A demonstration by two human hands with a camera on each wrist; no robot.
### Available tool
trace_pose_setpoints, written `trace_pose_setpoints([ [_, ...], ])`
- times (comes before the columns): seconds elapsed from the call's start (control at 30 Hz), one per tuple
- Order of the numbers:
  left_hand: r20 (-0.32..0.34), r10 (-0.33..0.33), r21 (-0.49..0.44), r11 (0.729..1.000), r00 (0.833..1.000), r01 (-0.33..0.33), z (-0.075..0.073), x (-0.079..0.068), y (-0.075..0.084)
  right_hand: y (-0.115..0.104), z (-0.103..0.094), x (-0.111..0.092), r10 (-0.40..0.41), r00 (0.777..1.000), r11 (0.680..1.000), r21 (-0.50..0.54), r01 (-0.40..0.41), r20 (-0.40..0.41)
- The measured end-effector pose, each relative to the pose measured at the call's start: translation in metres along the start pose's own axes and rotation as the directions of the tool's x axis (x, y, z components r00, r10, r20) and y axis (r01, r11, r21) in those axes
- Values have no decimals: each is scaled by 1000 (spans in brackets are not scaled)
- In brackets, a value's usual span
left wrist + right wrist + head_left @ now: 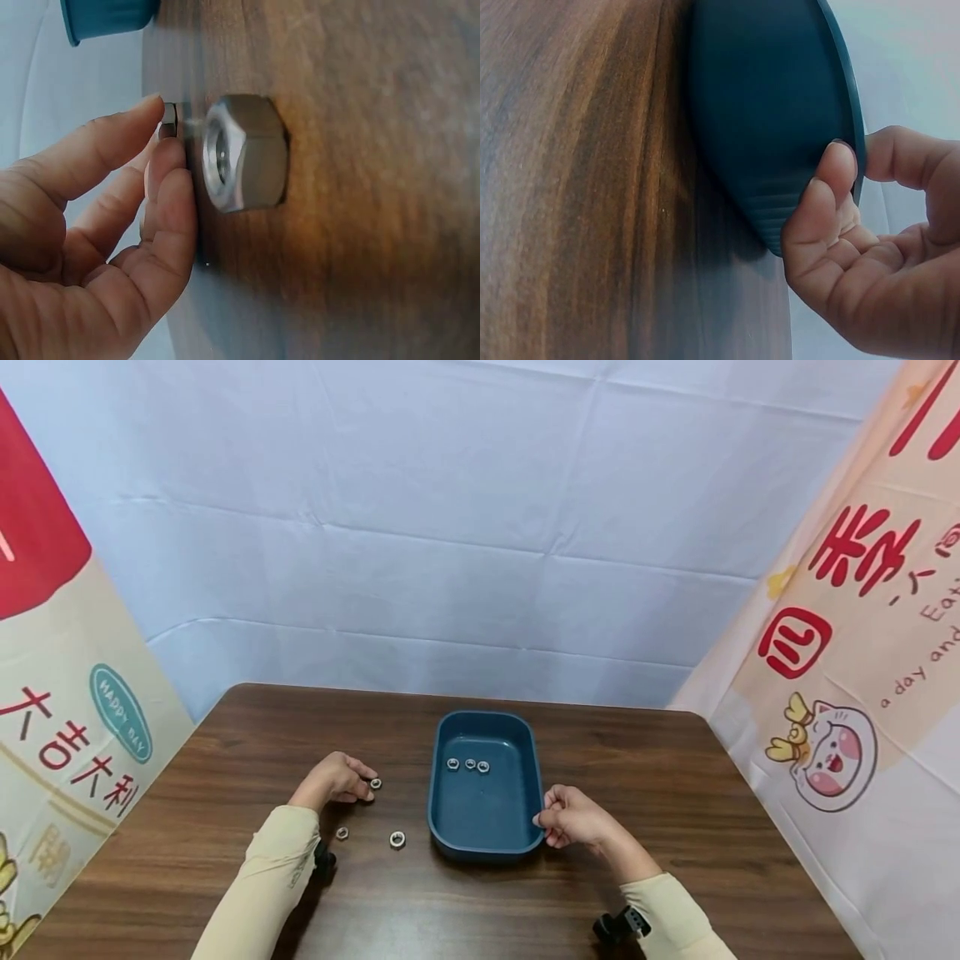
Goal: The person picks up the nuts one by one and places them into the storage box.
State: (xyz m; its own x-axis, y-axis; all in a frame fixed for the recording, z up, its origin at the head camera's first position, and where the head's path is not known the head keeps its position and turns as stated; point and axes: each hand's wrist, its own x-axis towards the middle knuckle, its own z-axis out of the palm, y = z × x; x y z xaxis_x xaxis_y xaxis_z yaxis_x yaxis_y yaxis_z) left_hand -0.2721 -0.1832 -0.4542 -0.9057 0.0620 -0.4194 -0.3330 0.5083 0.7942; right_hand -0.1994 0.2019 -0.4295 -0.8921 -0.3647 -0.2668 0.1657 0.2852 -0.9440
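Note:
At the left of the tray, my left hand (341, 778) pinches a small metal hex nut (376, 783) between thumb and fingertips, close over the table. In the left wrist view that nut (169, 120) shows at the fingertips, with a larger-looking nut (259, 154) lying nearer the camera. A dark blue rectangular tray (483, 818) stands at the middle, three nuts (470, 764) in a row inside it. My right hand (573, 817) grips the tray's near right rim, thumb on one side and curled fingers against the outer wall (765, 112).
Two loose nuts lie on the wooden table (637, 760): one (342, 833) by the left wrist, another (397, 840) just left of the tray. White cloth (435, 527) hangs behind the table, with printed cloths at both sides. Each wrist wears a black camera.

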Motion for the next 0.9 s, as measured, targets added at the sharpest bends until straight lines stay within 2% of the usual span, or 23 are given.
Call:
trace_pose_setpoints([
  [0.27,-80,8,75,997,997,-2,5,-3,6,1,-1,2,3,1000,1000,-5,-3,3],
  [0.63,-112,32,169,985,993,-13,9,2,4,5,-3,4,4,1000,1000,-6,-4,4],
  [0.9,-117,74,243,969,990,-44,10,1,7,3,-1,2,2,1000,1000,1,-2,5],
])
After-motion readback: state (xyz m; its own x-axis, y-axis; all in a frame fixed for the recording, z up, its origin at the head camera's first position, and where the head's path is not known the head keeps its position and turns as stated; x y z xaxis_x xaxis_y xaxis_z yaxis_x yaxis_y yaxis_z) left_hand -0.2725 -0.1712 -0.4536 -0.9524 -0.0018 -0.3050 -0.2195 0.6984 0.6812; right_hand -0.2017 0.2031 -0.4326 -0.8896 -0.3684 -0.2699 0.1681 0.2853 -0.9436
